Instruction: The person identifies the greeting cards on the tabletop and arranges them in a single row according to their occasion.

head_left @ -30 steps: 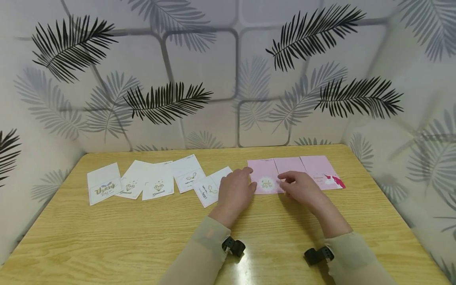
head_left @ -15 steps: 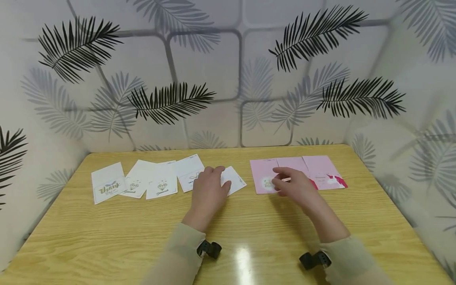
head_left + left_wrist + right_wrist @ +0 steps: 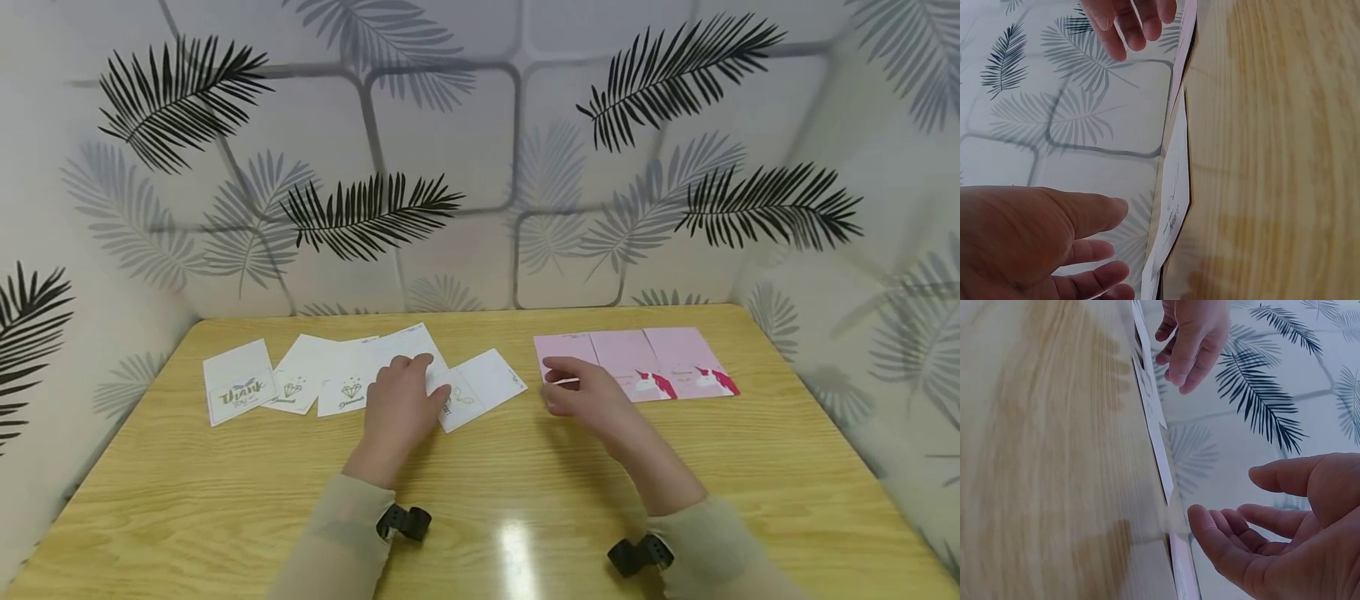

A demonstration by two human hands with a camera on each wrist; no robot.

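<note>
Head view: with left hand (image 3: 400,404), loose-fingered and empty, moved from pink cards (image 3: 626,350) to white cards (image 3: 356,358) on their left; with right hand (image 3: 592,400), likewise, above pink cards; seemingly without altering layout.

Hands in the way, print too fine
The left hand (image 3: 401,404) hides from me the lower part of one white card (image 3: 408,339), and the right hand (image 3: 588,393) most of the leftmost pink card's (image 3: 562,344) lower part; the tiny marks along both cards' top edges are too small to read. The sleeves (image 3: 326,542) run off the head view's bottom edge.
</note>
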